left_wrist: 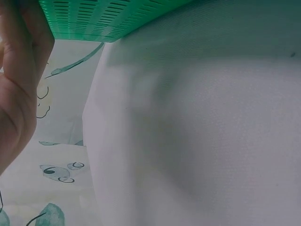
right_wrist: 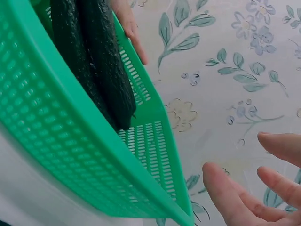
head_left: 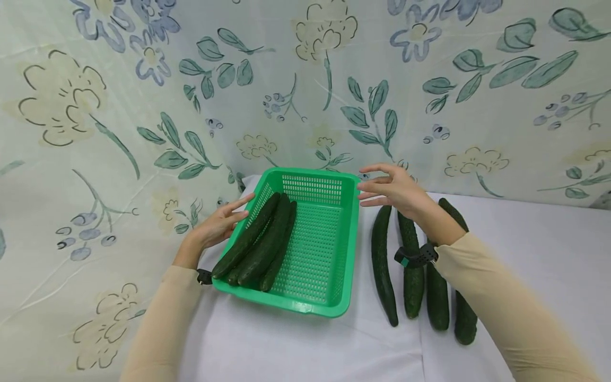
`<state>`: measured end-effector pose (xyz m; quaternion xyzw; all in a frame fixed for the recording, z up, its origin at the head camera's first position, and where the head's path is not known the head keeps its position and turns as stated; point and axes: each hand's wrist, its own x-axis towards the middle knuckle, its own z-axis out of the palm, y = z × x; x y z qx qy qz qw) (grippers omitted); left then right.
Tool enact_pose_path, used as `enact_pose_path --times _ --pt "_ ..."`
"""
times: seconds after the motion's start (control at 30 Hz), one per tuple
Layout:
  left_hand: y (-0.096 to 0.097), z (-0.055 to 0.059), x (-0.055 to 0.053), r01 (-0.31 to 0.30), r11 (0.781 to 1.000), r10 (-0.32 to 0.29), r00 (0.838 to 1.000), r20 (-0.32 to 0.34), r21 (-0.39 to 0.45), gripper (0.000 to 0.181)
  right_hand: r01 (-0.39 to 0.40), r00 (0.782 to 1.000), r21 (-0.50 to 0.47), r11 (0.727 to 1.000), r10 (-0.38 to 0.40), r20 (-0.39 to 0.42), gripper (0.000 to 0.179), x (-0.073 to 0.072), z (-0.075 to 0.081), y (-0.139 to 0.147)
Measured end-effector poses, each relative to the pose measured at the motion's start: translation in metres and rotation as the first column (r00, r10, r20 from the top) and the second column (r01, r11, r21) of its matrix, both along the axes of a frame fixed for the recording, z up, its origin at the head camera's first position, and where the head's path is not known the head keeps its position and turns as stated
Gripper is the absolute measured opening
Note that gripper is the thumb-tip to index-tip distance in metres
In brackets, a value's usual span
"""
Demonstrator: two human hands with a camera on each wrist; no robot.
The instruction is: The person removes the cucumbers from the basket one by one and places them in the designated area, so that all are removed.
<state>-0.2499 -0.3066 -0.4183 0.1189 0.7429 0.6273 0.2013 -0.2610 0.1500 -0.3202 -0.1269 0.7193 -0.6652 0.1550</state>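
Note:
A green plastic basket with perforated walls stands on the white cloth. Several dark green cucumbers lie lengthwise along its left side. My left hand is at the basket's left rim with its fingers extended; in the left wrist view that hand is against the perforated wall. Just off the far right corner, my right hand holds nothing and its fingers are spread. The right wrist view shows those spread fingers apart from the rim, with cucumbers inside the basket.
Several more cucumbers lie side by side on the cloth right of the basket, partly beneath my right forearm. A floral curtain hangs behind and to the left. Dark bands circle both wrists.

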Motion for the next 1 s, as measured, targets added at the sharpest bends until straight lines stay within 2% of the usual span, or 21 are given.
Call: enact_pose_path --times 0.27,0.57,0.83,1.0 --pt "0.001 0.001 0.001 0.002 0.999 -0.003 1.000 0.027 0.034 0.059 -0.048 0.998 -0.016 0.999 0.048 0.039 0.057 -0.007 -0.008 -0.034" --pt "0.002 0.002 0.004 0.003 0.999 -0.004 1.000 0.030 0.041 0.058 -0.077 0.994 -0.067 0.995 0.081 0.067 0.056 -0.008 -0.011 -0.070" --pt "0.003 0.001 0.005 0.005 0.998 -0.007 1.000 0.029 0.057 0.058 -0.032 0.989 -0.106 0.994 0.046 0.139 0.053 -0.012 -0.020 -0.101" --pt "0.002 0.000 0.004 0.022 0.995 -0.026 0.999 0.047 0.098 0.057 -0.002 0.983 -0.127 0.992 0.026 0.183 0.052 -0.012 -0.023 -0.115"
